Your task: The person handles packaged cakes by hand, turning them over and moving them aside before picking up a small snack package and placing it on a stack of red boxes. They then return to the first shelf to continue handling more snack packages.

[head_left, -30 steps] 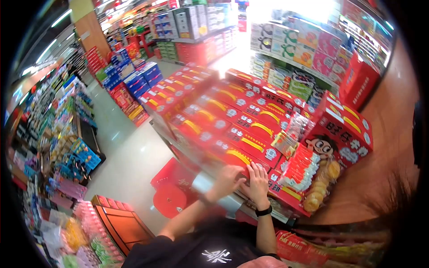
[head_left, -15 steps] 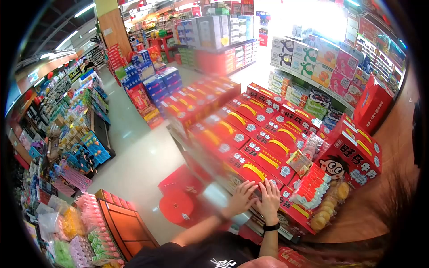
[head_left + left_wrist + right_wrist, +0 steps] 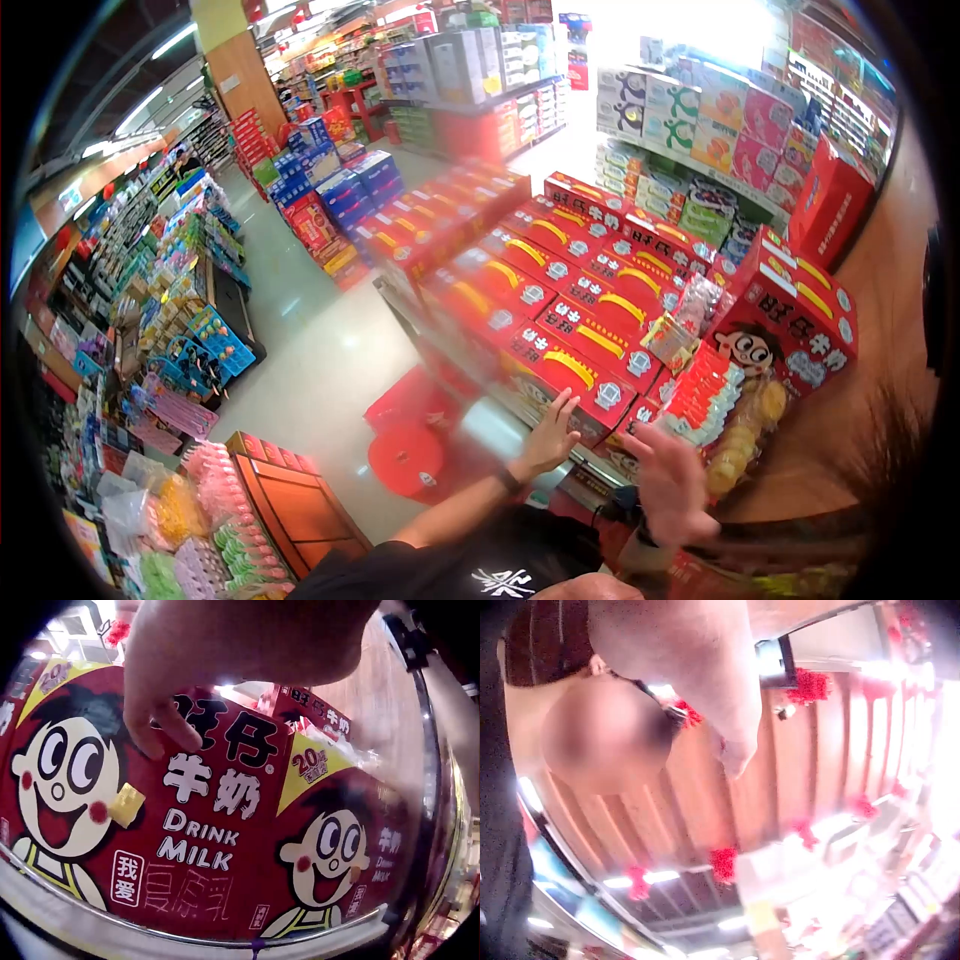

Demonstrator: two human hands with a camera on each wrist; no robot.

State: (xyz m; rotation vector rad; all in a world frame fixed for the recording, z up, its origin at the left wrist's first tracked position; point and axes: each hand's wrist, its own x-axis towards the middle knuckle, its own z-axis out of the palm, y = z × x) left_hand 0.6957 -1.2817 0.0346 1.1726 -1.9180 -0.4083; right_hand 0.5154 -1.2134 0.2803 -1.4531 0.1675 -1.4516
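Observation:
My left hand point(image 3: 550, 437) is at the front edge of a red milk carton box point(image 3: 560, 365) with a yellow carry handle, fingers reaching toward its top. In the left wrist view the hand point(image 3: 240, 645) hangs over the printed front of a red milk box point(image 3: 202, 817), its fingertips overlapping the lettering. A small gold-coloured piece point(image 3: 127, 806) shows on that front. Blurred, my right hand point(image 3: 675, 485) is raised away from the boxes, fingers loosely extended and nothing seen in it. The right wrist view shows this hand point(image 3: 697, 682) against the ceiling.
More red milk boxes point(image 3: 615, 305) fill the display. On its right lie white-and-red packets point(image 3: 700, 395) and a bag of round yellow pastries point(image 3: 735, 455), beside an upright milk box point(image 3: 780, 310). A red round stool point(image 3: 405, 460) stands on the floor to the left.
Both hands were together on the front milk box. The right hand has lifted off and moved right, toward the body. The left hand stays near the box's front edge.

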